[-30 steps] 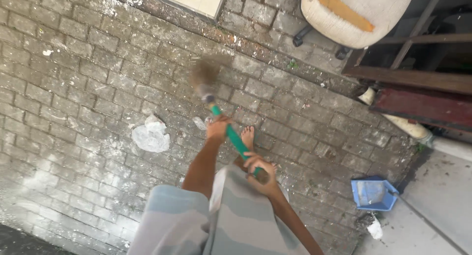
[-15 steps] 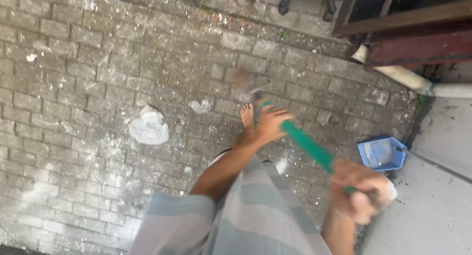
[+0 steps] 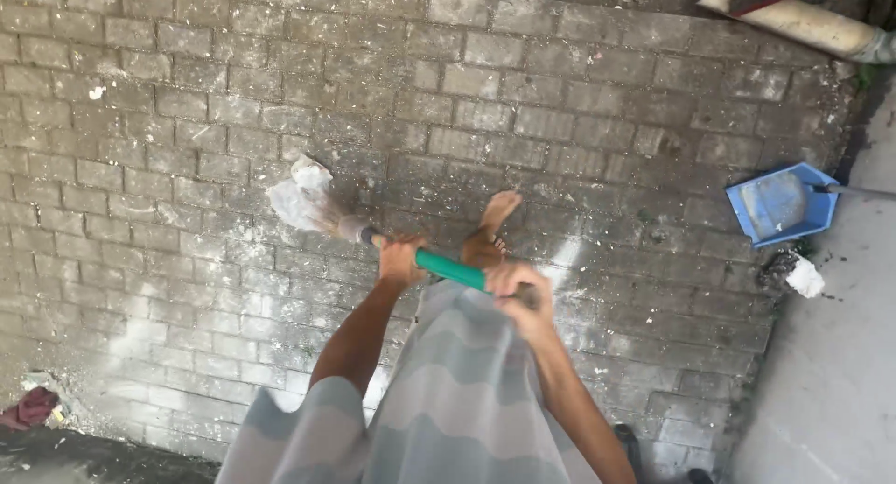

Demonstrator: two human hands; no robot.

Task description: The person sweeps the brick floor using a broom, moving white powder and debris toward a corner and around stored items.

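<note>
Both my hands grip a broom with a green handle (image 3: 451, 268). My left hand (image 3: 399, 259) holds it lower down, near the head; my right hand (image 3: 519, 294) holds the upper end. The blurred broom head (image 3: 322, 218) points left and touches a crumpled white plastic wrapper (image 3: 300, 195) lying on the brick paving. My bare foot (image 3: 491, 227) stands just beyond the handle. My grey striped garment fills the bottom of the view.
A blue dustpan (image 3: 782, 204) with a long handle sits at the right, where the bricks meet a concrete slab (image 3: 831, 391). White scrap (image 3: 805, 277) lies below it. A pale pipe (image 3: 793, 19) runs along the top right. A dark red rag (image 3: 33, 407) lies bottom left.
The broom swung from pointing ahead and right over to the left, and its head now meets the white wrapper. The view shifted, so the chair and wooden frame have left the picture.
</note>
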